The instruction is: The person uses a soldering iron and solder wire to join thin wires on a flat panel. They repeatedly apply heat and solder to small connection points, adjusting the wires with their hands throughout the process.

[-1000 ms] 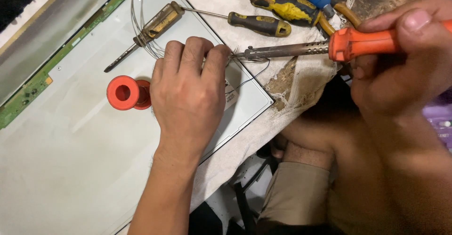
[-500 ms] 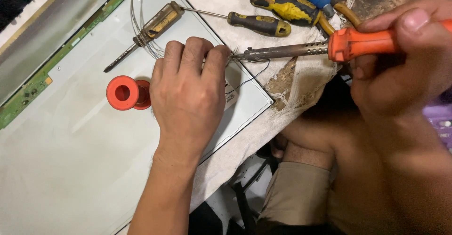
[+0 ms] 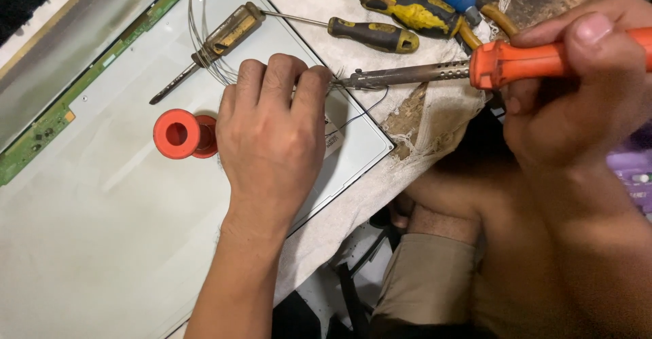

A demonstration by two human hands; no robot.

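Almost nothing is shifting since a second ago: your left hand (image 3: 275, 132) is staying flat at frame centre, fingertips pinching thin wire (image 3: 360, 114) on the panel (image 3: 102, 230). Your right hand (image 3: 577, 81), upper right, is gripping the orange iron (image 3: 475, 67), its tip touching that wire, so the joint is heating steadily.

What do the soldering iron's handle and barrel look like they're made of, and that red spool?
Soldering iron: handle looks like smooth orange plastic; barrel is dull grey metal with vent holes, discoloured near the tip. Spool: glossy red-orange plastic, probably moulded, judging by its even colour and rounded flange.
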